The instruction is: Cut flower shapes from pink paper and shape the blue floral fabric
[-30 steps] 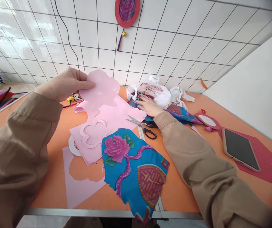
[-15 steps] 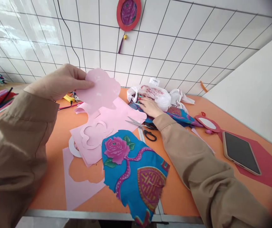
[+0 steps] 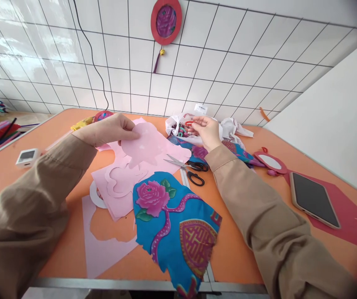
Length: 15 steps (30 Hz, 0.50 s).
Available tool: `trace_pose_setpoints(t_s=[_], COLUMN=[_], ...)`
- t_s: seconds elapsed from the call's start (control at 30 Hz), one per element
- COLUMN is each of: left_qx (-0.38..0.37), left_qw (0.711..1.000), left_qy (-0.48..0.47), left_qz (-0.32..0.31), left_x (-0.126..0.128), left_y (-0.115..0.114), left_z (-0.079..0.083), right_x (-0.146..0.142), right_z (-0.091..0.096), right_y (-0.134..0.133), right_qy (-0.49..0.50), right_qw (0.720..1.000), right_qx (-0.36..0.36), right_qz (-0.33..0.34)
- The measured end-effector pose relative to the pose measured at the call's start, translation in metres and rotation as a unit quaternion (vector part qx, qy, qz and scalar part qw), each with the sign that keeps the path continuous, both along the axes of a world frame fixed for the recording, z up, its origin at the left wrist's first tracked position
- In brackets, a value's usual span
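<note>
The left hand [image 3: 113,129] has thumb and fingers pinched on the left rim of a pink cutout [image 3: 149,141], held over pink sheets [image 3: 174,151] toward the table's [image 3: 231,249] back edge. Looks thin, light and easy to crease, so I'd hold it by the rim and not squeeze the middle. Further right, a small red piece [image 3: 189,123] sits in the nearly closed fingertips of the right hand [image 3: 208,132], by the plastic bag [image 3: 178,119] near the back edge. Probably weighs nothing; pinch one end.
</note>
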<state>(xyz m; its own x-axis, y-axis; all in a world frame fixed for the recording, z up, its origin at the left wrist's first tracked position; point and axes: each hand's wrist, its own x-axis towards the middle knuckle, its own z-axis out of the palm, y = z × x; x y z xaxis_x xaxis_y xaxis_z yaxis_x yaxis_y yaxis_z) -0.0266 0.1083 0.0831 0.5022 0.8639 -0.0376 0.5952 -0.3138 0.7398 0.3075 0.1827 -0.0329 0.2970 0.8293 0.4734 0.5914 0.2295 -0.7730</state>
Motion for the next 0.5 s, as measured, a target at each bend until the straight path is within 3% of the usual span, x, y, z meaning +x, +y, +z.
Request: trace_pose_setpoints(t_s=[0.13, 0.27, 0.4, 0.5], left_qx=[0.015, 0.046, 0.053, 0.041], left_qw=[1.000, 0.999, 0.999, 0.999], left_qy=[0.012, 0.011, 0.010, 0.011], left_qz=[-0.014, -0.004, 0.000, -0.015], left_x=[-0.002, -0.011, -0.012, -0.009], left_y=[0.005, 0.007, 0.006, 0.007], left_z=[-0.003, -0.001, 0.001, 0.000], right_x=[0.008, 0.017, 0.013, 0.003], right_z=[0.000, -0.005, -0.005, -0.005], right_y=[0.001, 0.000, 0.003, 0.013], right_qy=[-0.026, -0.114, -0.246, -0.346], right_qw=[0.999, 0.991, 0.968, 0.934], right_qx=[-0.008, -0.031, -0.053, -0.079], right_qz=[-0.041, -0.056, -0.011, 0.043])
